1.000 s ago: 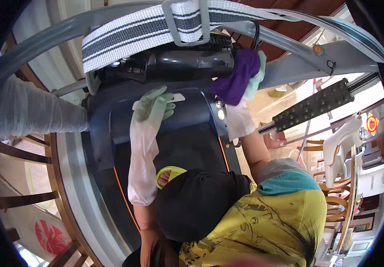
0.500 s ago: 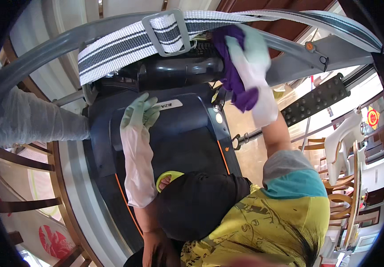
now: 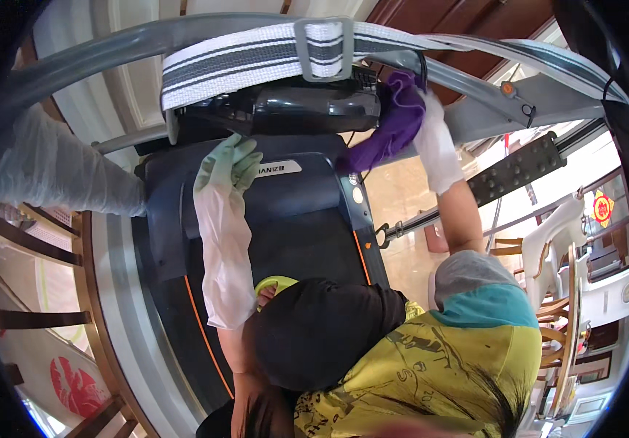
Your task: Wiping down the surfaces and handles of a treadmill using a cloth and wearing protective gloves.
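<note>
**While wiping at the console's right end: grip firm, lean long**

Purple cloth [image 3: 395, 128] bunched up and pressed against the right end of the dark console [image 3: 307, 109], just under the grey handrail [image 3: 110, 44]. Clamped there by the right hand [image 3: 435, 139] in a white glove, fingers curled tight round the wad, loose tail of fabric hanging down toward the treadmill hood [image 3: 307, 201].

Over to the left hand [image 3: 228, 162]: pale green glove, long clear plastic sleeve up the forearm, palm down on the hood with fingers spread. Nothing held, just bracing.

Above both, a white and grey striped strap [image 3: 256, 62] wrapped along the handrail with a plastic buckle in the middle. Below, the black running belt [image 3: 314, 248] with orange edge lines. Off to the left, a bundle under clear plastic wrap [image 3: 52, 171] and a curved wooden railing [image 3: 37, 248]. Off to the right, a black perforated bar [image 3: 515, 168] angled over a glossy floor, and white chairs [image 3: 555, 241] beyond.

Now the worries, as a matter of judgement. Long reach forward, weight on that one flat palm: smooth glove on a smooth hood, easy to skid and tip the balance. Dangling cloth tail close to the cable by the console, liable to snag on a hard sweep. Hard pressing on the console itself, possibly on buttons, not good with feet near the belt. Loose plastic sleeve also apt to catch on the strap buckle.
</note>
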Available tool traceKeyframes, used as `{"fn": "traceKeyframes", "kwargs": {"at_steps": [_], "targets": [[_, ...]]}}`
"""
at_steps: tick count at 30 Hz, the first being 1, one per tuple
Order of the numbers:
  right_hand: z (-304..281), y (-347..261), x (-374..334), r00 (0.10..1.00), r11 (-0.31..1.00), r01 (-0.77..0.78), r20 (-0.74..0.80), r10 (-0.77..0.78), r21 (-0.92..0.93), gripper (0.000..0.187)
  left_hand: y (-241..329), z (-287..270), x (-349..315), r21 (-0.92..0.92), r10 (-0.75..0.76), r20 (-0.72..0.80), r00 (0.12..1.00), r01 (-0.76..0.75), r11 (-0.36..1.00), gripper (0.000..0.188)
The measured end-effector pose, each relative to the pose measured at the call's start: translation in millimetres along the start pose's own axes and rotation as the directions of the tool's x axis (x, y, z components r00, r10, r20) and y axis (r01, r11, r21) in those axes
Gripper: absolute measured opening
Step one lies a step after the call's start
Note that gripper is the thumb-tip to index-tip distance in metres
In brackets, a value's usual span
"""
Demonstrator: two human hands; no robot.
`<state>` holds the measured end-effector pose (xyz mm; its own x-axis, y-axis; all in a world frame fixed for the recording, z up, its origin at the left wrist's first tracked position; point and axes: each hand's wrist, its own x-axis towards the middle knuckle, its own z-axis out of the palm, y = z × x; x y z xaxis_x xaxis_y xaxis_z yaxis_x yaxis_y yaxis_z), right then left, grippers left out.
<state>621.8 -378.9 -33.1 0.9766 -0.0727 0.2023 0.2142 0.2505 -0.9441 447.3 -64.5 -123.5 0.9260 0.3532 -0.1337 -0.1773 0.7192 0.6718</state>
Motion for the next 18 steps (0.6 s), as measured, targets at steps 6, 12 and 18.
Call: {"fn": "traceKeyframes", "kwargs": {"at_steps": [6, 12, 18], "targets": [[35, 69, -47, 0.998, 0.988, -0.066, -0.011, 0.065, -0.142, 0.034, -4, 3, 7, -0.031, -0.019, 0.034, 0.999, 0.020, 0.999, 0.032], [62, 101, -79, 0.971, 0.922, -0.150, 0.123, 0.206, -0.358, 0.037, -7, -1, 2, -0.064, -0.018, 0.003, 1.000, 0.018, 0.998, 0.033], [73, 164, -120, 0.909, 0.370, 0.298, 0.381, 0.172, -0.880, 0.039, -28, -3, 0, 0.135, -0.244, -0.110, 0.964, 0.257, 0.957, 0.036]]}}
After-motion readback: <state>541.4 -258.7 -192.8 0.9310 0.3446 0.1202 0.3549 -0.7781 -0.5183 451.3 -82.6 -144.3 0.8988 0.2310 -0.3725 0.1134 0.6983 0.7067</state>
